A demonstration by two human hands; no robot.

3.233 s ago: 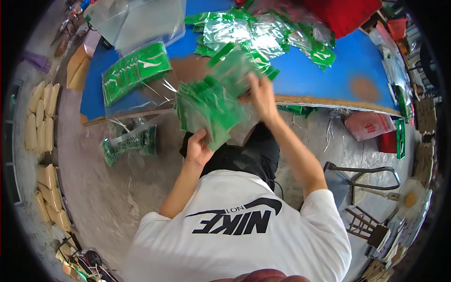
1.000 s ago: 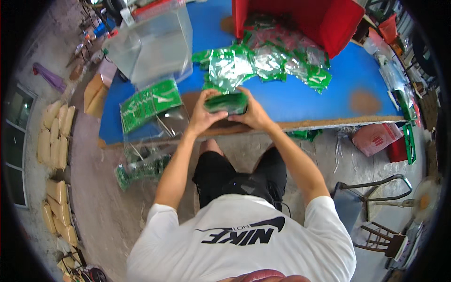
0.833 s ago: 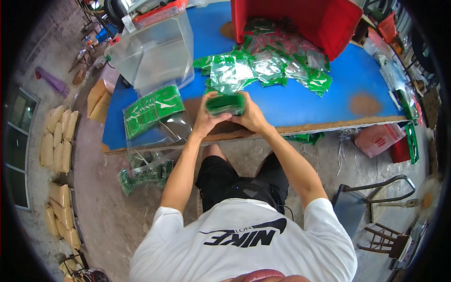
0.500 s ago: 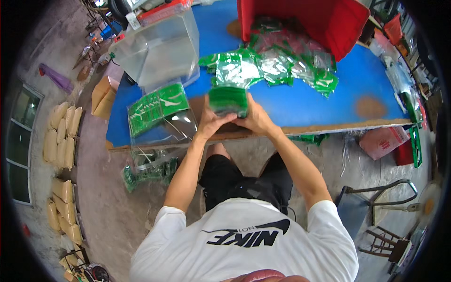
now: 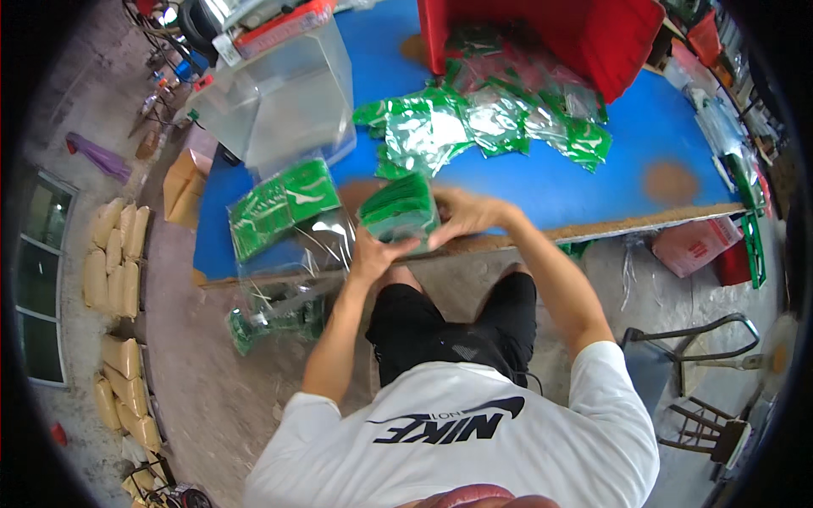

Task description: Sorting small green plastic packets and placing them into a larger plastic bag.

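Note:
A thick stack of green-and-clear plastic bags (image 5: 400, 203) is held up over the table's front edge, tilted toward the left. My left hand (image 5: 377, 254) grips its lower left side, with the thumb laid across the bottom. At the stack's right side, my right hand (image 5: 470, 213) is closed against the edge, fingers slightly blurred. Left of my hands, a large clear bag with a green printed band (image 5: 288, 203) lies on the table and hangs over the front edge. Beyond the stack, loose green-and-clear bags (image 5: 432, 127) are spread in a shiny heap.
A red bin (image 5: 627, 51) lies tipped at the back, bags spilling from its mouth. A translucent plastic box (image 5: 292, 102) stands at the back left of the blue table (image 5: 584, 199). Below the table are bundled green bags (image 5: 275, 322); a chair (image 5: 686, 356) stands at the right.
The stack has tilted leftward and moved slightly left and nearer to me. My right hand has shifted from beneath it toward its right side, the elbow bending outward.

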